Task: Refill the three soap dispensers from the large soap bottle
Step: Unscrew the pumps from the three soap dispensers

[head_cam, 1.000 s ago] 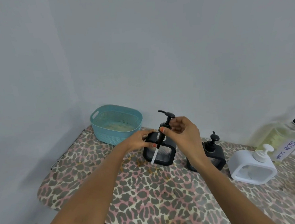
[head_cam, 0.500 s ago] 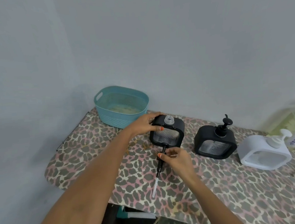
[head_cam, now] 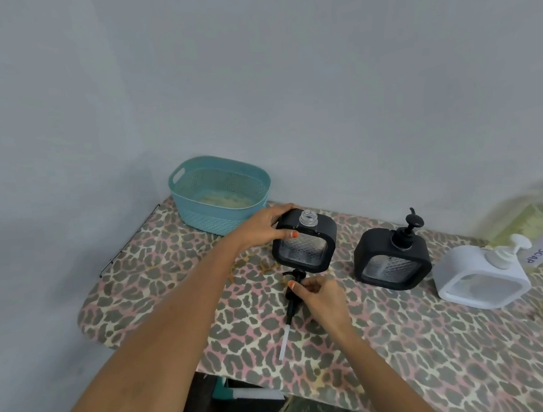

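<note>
Black pump [head_cam: 291, 305] in R hand [head_cam: 319, 294], L hand [head_cam: 262, 224] grips dispenser [head_cam: 304, 251].

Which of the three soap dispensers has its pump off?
The leftmost black dispenser, held by the left hand: its threaded neck is bare. The right hand holds its pump. The middle black dispenser and white dispenser have pumps on.

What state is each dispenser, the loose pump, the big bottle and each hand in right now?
left black dispenser, upright, uncapped, neck open.
loose pump, lying on the table.
middle black dispenser, upright, pump fitted.
white dispenser, upright, pump fitted.
large soap bottle, blurred, cap unclear.
left hand, grips the left black dispenser's top.
right hand, pinches the loose pump.
teal basket, upright.
</note>
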The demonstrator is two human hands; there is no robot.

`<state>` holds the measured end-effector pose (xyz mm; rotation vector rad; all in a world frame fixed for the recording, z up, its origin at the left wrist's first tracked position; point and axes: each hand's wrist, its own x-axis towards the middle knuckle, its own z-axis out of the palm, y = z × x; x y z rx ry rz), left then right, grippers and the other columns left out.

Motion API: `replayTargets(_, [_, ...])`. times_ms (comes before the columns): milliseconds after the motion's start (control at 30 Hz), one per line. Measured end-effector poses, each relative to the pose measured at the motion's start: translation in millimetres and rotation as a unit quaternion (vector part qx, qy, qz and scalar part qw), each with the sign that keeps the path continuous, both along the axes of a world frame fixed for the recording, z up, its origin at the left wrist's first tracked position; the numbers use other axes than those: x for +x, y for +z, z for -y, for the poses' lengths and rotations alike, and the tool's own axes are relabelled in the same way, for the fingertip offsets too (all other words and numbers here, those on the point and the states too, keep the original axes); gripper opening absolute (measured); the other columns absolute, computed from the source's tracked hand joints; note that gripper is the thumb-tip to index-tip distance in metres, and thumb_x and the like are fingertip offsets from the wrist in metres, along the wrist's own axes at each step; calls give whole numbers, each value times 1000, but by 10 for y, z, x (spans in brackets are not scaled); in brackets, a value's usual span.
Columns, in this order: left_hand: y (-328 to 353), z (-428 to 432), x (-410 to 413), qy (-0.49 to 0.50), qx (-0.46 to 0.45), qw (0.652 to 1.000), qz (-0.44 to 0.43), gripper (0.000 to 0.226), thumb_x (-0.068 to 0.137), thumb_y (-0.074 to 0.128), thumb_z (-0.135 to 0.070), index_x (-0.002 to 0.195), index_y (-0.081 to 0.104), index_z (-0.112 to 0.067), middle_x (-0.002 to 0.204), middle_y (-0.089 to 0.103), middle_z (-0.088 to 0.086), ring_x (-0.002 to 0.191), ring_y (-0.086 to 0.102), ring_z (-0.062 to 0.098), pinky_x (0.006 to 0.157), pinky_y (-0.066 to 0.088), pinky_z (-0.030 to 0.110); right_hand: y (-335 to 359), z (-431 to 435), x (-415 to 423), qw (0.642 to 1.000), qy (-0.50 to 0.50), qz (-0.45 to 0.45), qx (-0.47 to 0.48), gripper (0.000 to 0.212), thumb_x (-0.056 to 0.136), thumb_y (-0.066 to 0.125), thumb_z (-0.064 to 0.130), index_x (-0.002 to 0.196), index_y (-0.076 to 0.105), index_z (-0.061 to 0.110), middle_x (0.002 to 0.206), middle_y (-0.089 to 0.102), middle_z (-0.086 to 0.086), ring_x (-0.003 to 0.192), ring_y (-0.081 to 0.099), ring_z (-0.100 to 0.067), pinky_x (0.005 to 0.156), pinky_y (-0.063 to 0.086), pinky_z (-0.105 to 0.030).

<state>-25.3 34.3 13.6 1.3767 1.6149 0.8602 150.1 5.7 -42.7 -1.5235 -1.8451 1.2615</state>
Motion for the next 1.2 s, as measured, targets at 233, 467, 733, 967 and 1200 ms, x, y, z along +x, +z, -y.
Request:
replayTargets(233, [43,29,18,2,21,998,-62,77,79,71,-22,142,28,-27,149,32,0,137,30,18,114,26,39,140,-20,148,999,-10,-15,29,22,86,64,31,89,65,10,80,64,2,71,60,-9,60,45,-12])
replayTargets(467, [236,32,216,0,85,991,-99,66,80,70,-24,137,38,-30,150,30,-1,139,25,16,113,22,34,412,-126,438,993,-44,-18,105,19,87,62,32,92,64,13,87,65,2,76,59,-9,70,49,-27])
replayTargets(733, [404,-88,751,-35,131,985,-104,45,82,67,-21,124,53,-26,148,34,5,138,30,22,111,25,33,768,-411,907,974,-120,-44,187,13,87,63,25,86,63,12,77,62,3,71,57,-9,62,42,-16])
replayTargets(967, [366,-311,1239,-104,110,981,-123,58,81,69,-21,133,44,-18,142,44,1,133,37,18,109,28,28,745,-618,1182,964,-168,-48,202,23,78,73,22,84,55,10,82,60,-4,80,58,-20,71,43,-26])
replayTargets(1200, [187,-450,1407,-134,62,970,-193,80,74,75,-24,140,34,-8,142,43,8,130,42,21,104,33,27,697,-808,1161,975,-106,-2,197,45,77,73,25,114,57,4,107,61,-10,94,56,-19,77,41,-23])
